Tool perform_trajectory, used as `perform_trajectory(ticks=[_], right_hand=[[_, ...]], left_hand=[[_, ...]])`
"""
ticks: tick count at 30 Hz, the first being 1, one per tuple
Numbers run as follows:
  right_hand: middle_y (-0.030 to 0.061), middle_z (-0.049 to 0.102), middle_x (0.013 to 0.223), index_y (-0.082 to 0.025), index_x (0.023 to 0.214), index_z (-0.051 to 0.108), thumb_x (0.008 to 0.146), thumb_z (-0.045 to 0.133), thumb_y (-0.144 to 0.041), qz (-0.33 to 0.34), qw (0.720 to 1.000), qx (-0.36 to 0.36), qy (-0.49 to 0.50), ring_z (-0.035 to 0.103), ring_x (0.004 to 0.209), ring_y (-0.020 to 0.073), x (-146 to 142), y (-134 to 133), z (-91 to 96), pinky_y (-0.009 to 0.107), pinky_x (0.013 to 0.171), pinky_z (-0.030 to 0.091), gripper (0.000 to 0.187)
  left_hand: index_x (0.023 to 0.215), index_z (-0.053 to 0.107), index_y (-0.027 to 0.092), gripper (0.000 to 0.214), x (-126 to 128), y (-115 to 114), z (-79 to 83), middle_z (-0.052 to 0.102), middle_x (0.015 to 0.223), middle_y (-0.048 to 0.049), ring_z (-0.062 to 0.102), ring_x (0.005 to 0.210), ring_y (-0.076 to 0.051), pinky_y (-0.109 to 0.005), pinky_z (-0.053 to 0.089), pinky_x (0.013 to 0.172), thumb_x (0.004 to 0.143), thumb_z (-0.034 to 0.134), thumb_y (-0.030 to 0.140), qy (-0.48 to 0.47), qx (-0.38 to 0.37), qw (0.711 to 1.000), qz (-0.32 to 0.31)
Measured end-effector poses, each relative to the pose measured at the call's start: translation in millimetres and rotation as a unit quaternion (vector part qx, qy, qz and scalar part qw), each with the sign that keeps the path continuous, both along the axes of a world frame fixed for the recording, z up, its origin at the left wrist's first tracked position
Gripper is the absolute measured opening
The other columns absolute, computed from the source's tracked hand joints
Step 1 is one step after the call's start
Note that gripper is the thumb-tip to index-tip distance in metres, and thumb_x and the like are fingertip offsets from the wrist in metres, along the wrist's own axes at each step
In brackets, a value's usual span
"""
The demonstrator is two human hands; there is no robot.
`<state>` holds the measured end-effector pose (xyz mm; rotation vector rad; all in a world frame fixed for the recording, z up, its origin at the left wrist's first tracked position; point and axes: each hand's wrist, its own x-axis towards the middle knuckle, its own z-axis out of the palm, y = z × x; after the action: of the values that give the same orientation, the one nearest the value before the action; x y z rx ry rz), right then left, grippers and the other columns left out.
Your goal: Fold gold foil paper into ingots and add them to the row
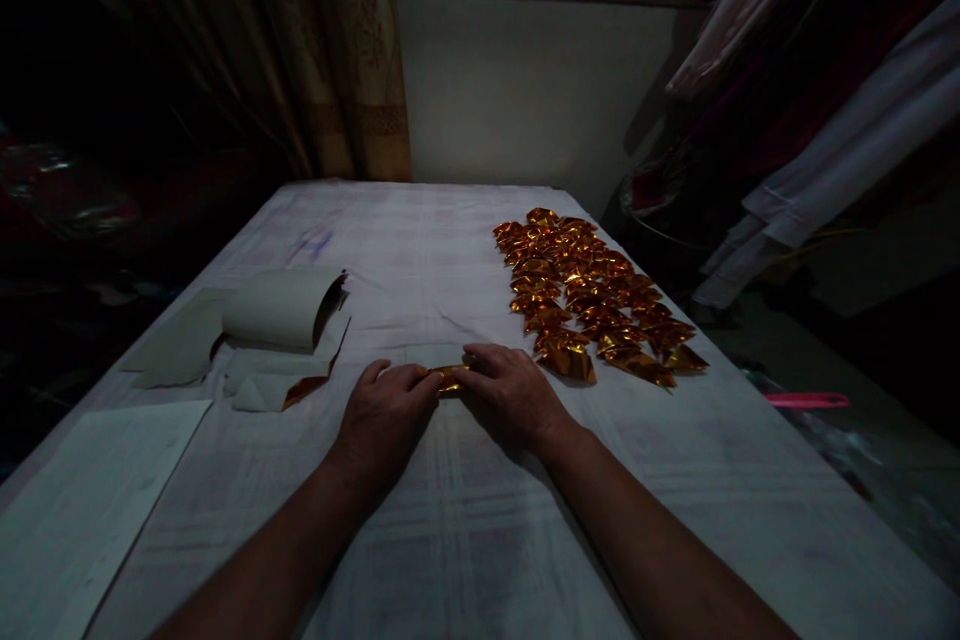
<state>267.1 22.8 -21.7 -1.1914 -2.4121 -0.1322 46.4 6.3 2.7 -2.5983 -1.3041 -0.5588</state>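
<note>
A sheet of gold foil paper [451, 380] lies on the table in front of me, its near edge folded over to show a shiny gold strip and its pale back [435, 354] showing beyond. My left hand [386, 415] presses on the strip's left end, thumb and fingers closed on it. From the other side my right hand [514, 395] grips the right end, its thumb close to the left one. Both hands rest low on the cloth. Fingers partly cover the sheet's two ends.
Rows of folded gold foil pieces [577, 285] lie to the right. Curled foil sheets [277, 310], pale side out, are at the left, with a white paper [97, 500] nearer me. A checked cloth [480, 540] covers the table; clothes [847, 140] hang at the right.
</note>
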Motion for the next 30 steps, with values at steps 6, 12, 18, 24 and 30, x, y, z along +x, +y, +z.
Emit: perform_trajectory(ticks=[6,12,18,24,30], right_hand=[[0.0045,0.072,0.116,-0.033,0.101,0.076,0.089,0.072,-0.024,0.000,0.997,-0.054,0.048,0.064,0.103,0.0210,0,-4,7.4,0.035,0.083,0.045,0.015],[0.0023,0.077,0.098,-0.027,0.095,0.076,0.093,0.067,-0.025,0.068,0.991,-0.088,0.075,0.066,0.094,0.0176,2,-8,8.9,0.032,0.081,0.042,0.009],[0.0038,0.075,0.105,-0.026,0.100,0.074,0.091,0.069,-0.026,0.041,0.987,-0.104,0.115,0.064,0.098,0.0197,7,-5,0.4,0.034,0.083,0.042,0.010],[0.0049,0.072,0.107,-0.025,0.087,0.074,0.089,0.070,-0.024,-0.051,0.979,-0.135,0.146,0.062,0.103,0.0223,-1,-7,2.7,0.038,0.087,0.042,0.005],[0.0048,0.071,0.104,-0.024,0.081,0.071,0.087,0.069,-0.022,-0.103,0.968,-0.151,0.174,0.061,0.103,0.0228,-12,-10,4.9,0.039,0.089,0.042,0.007]], left_hand=[[0.104,0.067,0.021,0.021,0,-3,1.0,0.074,0.103,-0.0068,0.068,0.093,-0.024,-0.048,0.048,0.096,0.092,0.056,0.007,0.006,-0.007,1.000,-0.017],[0.122,0.062,0.017,0.031,-2,-15,-9.7,0.068,0.118,-0.0116,0.064,0.107,-0.024,-0.043,0.054,0.094,0.093,0.053,0.009,-0.046,-0.068,0.995,-0.048],[0.131,0.059,0.022,0.037,-5,-22,-7.8,0.062,0.129,-0.0106,0.060,0.119,-0.026,-0.047,0.052,0.101,0.095,0.055,0.018,-0.070,-0.104,0.989,-0.082],[0.130,0.060,0.021,0.036,-5,-20,-6.0,0.063,0.129,-0.0116,0.060,0.118,-0.028,-0.050,0.053,0.098,0.095,0.054,0.019,-0.053,-0.108,0.990,-0.076],[0.131,0.059,0.020,0.036,-4,-22,-9.3,0.064,0.133,-0.0113,0.060,0.121,-0.029,-0.052,0.049,0.103,0.096,0.053,0.019,-0.049,-0.070,0.993,-0.076]])
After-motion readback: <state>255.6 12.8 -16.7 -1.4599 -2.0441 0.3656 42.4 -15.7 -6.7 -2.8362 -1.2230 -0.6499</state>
